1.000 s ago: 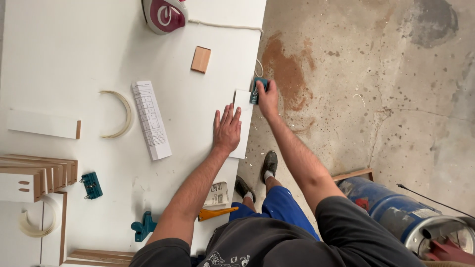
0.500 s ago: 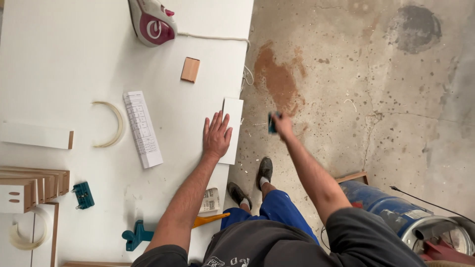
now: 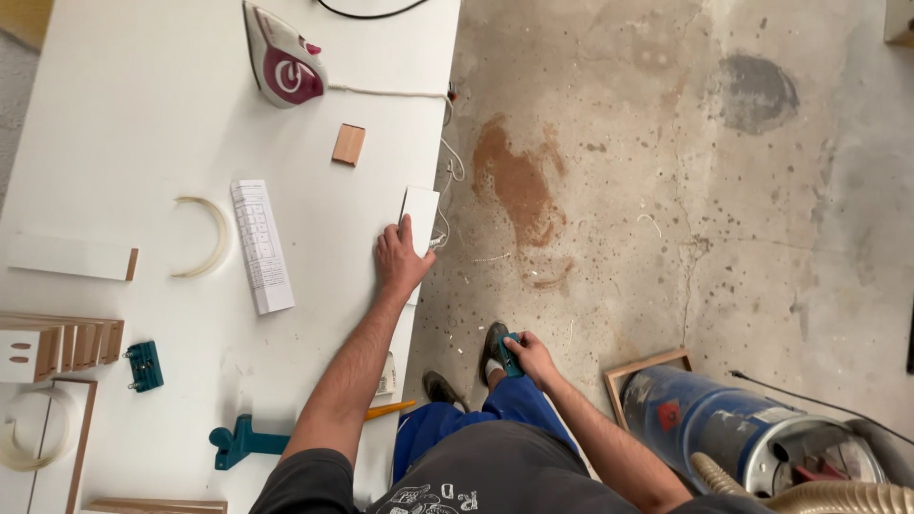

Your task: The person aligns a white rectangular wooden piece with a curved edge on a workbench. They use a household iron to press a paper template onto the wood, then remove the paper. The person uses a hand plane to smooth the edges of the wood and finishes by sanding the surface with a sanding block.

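My left hand (image 3: 400, 262) lies flat on a small white panel (image 3: 420, 217) at the right edge of the white worktable (image 3: 143, 124), fingers spread. My right hand (image 3: 529, 356) hangs beside my hip over the concrete floor, closed around a small teal hand tool (image 3: 508, 353). My shoes and blue trousers show below it.
On the table lie a red-and-white clothes iron (image 3: 283, 63) with its cord, a small wooden block (image 3: 348, 144), a folded paper sheet (image 3: 261, 245), a curved edging strip (image 3: 205, 238), stacked wooden panels (image 3: 57, 345) and teal clamps (image 3: 243, 442). A blue shop vacuum (image 3: 733, 428) stands at floor right.
My right hand has drawn back from the panel's far edge, down to my hip, still gripping the teal tool. The left hand stays on the panel. The view has shifted.
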